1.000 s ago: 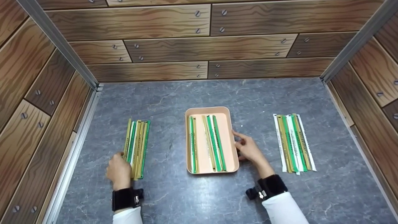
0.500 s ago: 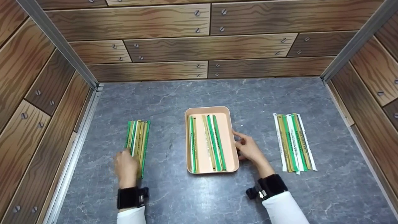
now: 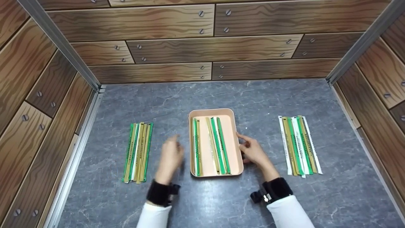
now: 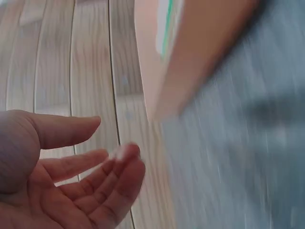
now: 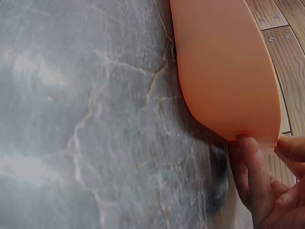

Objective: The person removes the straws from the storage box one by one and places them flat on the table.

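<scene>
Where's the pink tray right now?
In the head view, the pink tray sits between the left strips and right strips, the right hand touching its right side.

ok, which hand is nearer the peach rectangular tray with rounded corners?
Right. The right hand has its fingers touching the tray's right-side outer wall; the left hand is off its left side, not touching.

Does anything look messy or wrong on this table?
Nothing looks spilled or broken. The sticks in the tray seem a bit uneven, though: they lie in two bunches with a bare gap between. Tiny white specks also dot the table; I can't tell what they are.
</scene>
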`<state>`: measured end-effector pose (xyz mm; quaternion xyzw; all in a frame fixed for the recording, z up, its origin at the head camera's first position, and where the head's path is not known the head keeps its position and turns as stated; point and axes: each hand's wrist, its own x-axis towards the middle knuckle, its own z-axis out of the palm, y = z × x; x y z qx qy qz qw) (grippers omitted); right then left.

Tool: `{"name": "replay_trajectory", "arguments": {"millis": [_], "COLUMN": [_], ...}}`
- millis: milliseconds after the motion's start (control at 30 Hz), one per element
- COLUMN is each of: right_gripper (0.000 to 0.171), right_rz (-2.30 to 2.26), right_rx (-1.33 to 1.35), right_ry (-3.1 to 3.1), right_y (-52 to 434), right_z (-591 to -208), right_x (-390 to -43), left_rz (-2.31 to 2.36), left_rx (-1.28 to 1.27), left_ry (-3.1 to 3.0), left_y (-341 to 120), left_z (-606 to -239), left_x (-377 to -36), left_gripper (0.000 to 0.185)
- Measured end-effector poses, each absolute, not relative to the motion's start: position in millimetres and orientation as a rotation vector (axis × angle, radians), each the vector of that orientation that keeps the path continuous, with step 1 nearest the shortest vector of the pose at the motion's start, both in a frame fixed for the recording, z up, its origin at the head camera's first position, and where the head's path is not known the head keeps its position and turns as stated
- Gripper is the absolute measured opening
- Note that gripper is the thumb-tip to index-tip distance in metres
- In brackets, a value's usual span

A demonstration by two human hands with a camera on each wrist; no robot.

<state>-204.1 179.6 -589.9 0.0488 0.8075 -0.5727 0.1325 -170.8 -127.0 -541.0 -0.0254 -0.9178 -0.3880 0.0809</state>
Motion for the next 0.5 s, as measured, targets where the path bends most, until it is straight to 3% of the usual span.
{"name": "replay_trajectory", "arguments": {"millis": [233, 500], "right_gripper": [0.054, 0.053], "right_rz": [-1.677, -1.654], "right_rx": [0.129, 0.138], "right_ry": [2.318, 2.327], "right_y": [180.5, 180.5], "right_z": [-589.9, -590.0], "right_x": [-203.9, -203.8], "left_rz": [-1.213, -1.091], "left_rx": [-0.258, -0.163], "left_ry": [-2.857, -3.052], "left_y": [-72.3, -47.3], "left_z": [-545.4, -564.2], "left_x": [-163.8, -164.7], "left_gripper": [0.061, 0.07]}}
